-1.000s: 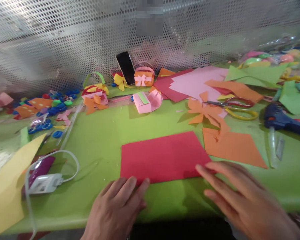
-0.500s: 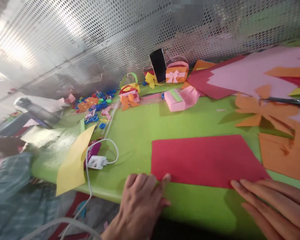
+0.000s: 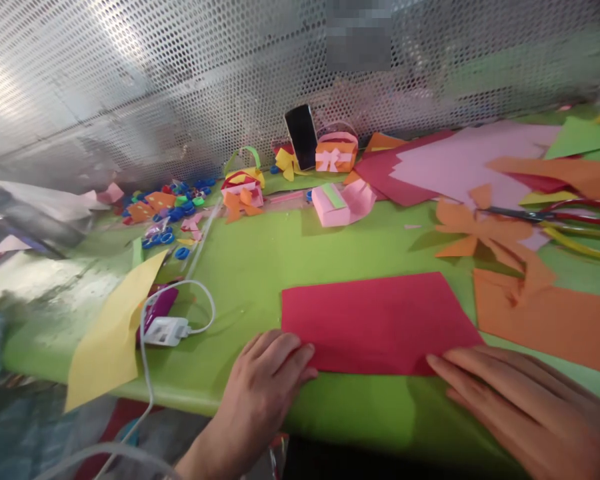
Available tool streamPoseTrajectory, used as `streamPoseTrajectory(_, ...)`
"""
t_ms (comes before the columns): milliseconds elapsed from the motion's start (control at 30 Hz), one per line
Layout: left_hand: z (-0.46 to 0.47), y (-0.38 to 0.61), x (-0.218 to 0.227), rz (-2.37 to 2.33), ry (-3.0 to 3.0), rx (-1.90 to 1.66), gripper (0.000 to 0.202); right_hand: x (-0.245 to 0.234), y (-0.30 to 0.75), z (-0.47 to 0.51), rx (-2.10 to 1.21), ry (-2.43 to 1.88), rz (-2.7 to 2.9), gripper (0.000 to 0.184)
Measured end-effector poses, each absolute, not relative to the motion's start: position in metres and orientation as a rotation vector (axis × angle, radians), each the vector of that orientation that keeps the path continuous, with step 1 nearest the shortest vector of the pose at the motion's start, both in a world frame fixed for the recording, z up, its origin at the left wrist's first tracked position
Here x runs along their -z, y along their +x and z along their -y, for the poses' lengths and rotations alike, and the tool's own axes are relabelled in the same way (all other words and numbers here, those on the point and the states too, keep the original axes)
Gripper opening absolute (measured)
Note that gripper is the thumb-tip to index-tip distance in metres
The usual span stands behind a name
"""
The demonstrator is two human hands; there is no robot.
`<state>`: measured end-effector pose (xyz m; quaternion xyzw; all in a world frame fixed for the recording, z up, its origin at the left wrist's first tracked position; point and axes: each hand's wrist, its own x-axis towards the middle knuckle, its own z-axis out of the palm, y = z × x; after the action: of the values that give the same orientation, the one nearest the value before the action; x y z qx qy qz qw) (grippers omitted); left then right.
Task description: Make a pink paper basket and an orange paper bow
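Note:
A red paper sheet (image 3: 375,320) lies flat on the green table (image 3: 260,267) in front of me. My left hand (image 3: 263,387) rests at the sheet's near left corner, fingers curled, fingertips touching the paper's edge. My right hand (image 3: 520,407) lies flat and spread at the near right corner, fingertips on the sheet's near edge. Neither hand lifts the paper.
Orange paper cut-outs (image 3: 535,293) lie right of the red sheet, with scissors (image 3: 555,217) behind. Pink and red sheets (image 3: 455,163), small paper baskets (image 3: 337,203), a phone (image 3: 301,137), blue rings (image 3: 170,217), a yellow sheet (image 3: 113,333) and a white charger (image 3: 167,330) sit around. Perforated metal wall behind.
The view swung left and then partly back. My left hand slid onto the sheet's near left corner; my right hand settled at the near right corner. The sheet stays flat.

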<state>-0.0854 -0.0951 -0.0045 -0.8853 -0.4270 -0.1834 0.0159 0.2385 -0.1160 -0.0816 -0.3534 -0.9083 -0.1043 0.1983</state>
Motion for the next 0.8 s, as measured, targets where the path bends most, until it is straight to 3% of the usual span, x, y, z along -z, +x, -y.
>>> streamPoseTrajectory(200,0.092,-0.089,0.003,1.237,-2.718,0.484,0.02,0.065,0.229,0.111,0.392,-1.033,2.607,0.054)
streamPoseTrajectory(433,0.09,-0.084,0.002,1.286,-2.751,0.319,0.037,0.044,0.213,0.095,0.419,-1.035,2.481,0.04)
streamPoseTrajectory(800,0.08,-0.089,0.009,1.457,-2.819,0.437,0.029,0.043,0.211,0.079,0.151,-1.113,2.342,0.037)
